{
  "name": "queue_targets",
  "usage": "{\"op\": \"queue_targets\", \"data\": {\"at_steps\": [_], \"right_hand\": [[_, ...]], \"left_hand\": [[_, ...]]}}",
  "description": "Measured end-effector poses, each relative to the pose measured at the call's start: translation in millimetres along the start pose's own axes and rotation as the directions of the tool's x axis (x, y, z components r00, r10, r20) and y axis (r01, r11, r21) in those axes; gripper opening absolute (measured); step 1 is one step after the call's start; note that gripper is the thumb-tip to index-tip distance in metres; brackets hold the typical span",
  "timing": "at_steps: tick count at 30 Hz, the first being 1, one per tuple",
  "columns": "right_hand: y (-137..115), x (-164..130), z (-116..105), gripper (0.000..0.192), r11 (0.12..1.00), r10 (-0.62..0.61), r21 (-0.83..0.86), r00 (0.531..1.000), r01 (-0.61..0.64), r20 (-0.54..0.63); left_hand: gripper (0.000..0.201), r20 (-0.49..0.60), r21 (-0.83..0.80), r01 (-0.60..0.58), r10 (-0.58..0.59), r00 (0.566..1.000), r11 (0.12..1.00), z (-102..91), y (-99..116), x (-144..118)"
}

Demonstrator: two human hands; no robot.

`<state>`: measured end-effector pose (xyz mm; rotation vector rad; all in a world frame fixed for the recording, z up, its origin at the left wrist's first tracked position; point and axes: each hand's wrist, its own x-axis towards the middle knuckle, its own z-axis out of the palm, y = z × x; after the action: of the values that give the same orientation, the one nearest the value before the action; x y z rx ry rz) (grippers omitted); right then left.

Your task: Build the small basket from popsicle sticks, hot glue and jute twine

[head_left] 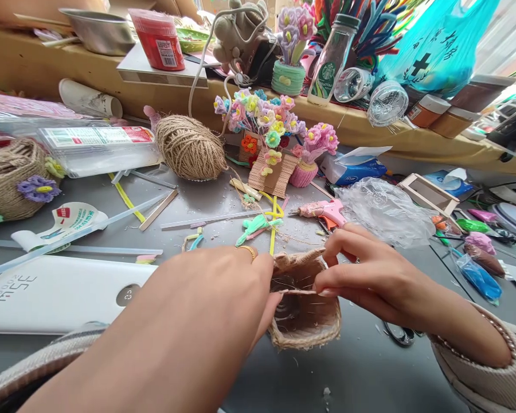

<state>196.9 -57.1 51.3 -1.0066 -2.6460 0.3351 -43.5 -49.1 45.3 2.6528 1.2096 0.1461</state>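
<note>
A small brown basket wrapped in jute twine is seen low at the centre of the grey worktable, its open mouth turned up toward the camera. The left hand, a gold ring on one finger, is closed against the basket's near-left rim, fingertips pinched at the edge. The right hand is brought in from the other side, thumb and forefinger nipped shut on a thin strip of twine stretched across the opening between the two hands.

Just beyond the basket, a pink hot-glue gun is laid on the table, nozzle pointing left, with crumpled clear plastic film beside it. A large ball of natural jute twine is set further back to the left, and a bunch of pastel pipe-cleaner flowers is stood behind. A flat white device is placed at the near left. Clear glue sticks are scattered across the table.
</note>
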Motion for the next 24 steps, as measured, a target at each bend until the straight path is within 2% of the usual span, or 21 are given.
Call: {"op": "queue_targets", "data": {"at_steps": [6, 12, 19, 24], "right_hand": [[-2, 1, -2, 0.015, 0.999, 0.029, 0.037, 0.999, -0.028, -0.024], [-7, 1, -6, 0.010, 0.996, 0.075, 0.058, 0.988, -0.067, -0.134], [-10, -2, -14, 0.019, 0.973, 0.210, -0.044, 0.943, -0.228, -0.257], [-1, -15, -28, 0.022, 0.918, 0.300, -0.139, 0.880, -0.371, -0.368]], "left_hand": [[0.035, 0.006, 0.012, 0.010, -0.010, 1.000, 1.000, -1.5, 3, 1], [0.037, 0.001, 0.034, 0.018, -0.018, 1.000, 0.999, -4.9, 6, 4], [0.040, -0.009, 0.066, 0.006, -0.006, 1.000, 0.998, -8.8, 8, 5], [0.037, -0.008, 0.090, -0.004, 0.004, 1.000, 0.996, -13.1, 12, 8]]}}
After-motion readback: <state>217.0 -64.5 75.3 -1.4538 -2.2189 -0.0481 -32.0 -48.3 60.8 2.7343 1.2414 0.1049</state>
